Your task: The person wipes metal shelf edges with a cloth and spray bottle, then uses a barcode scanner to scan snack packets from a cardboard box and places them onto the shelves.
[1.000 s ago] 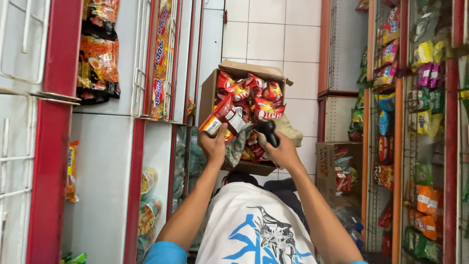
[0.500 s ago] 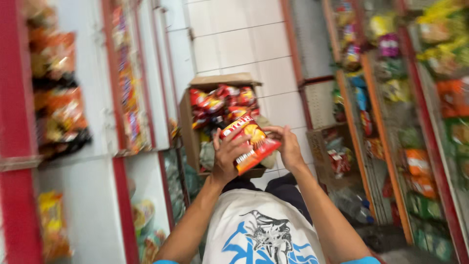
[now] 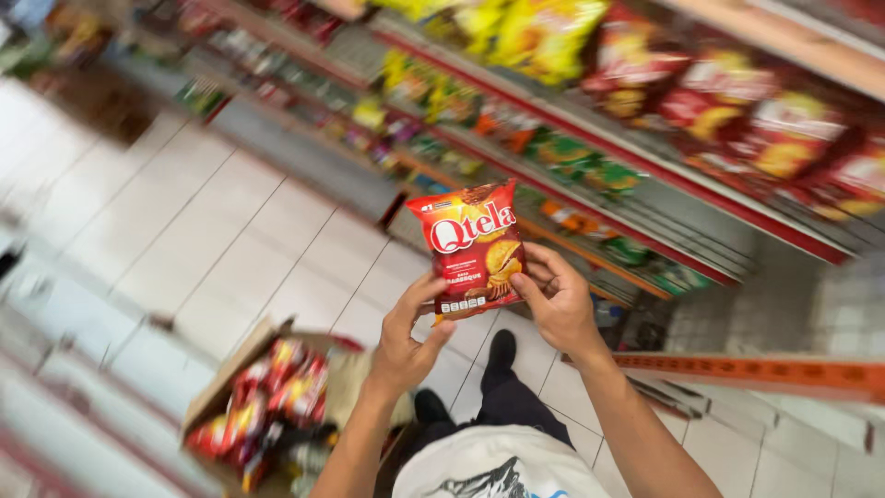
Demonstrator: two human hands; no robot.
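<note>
I hold a red snack bag (image 3: 472,247) with orange chip pictures up in front of me with both hands. My left hand (image 3: 407,337) grips its lower left corner, thumb on the front. My right hand (image 3: 553,297) grips its lower right edge, fingers wrapped behind. Below and to the left, an open cardboard box (image 3: 241,364) on the white tiled floor holds several more red snack bags (image 3: 277,397).
Store shelves (image 3: 645,157) with red edges run across the top right, stocked with yellow, red and green snack packs. An orange shelf edge (image 3: 765,373) juts in at the right. My dark shoes (image 3: 502,350) stand on the tiles beside the box.
The view has swung from the box and the left-hand shelves toward the right-hand shelves. One red bag came out of the box and is now raised in both hands.
</note>
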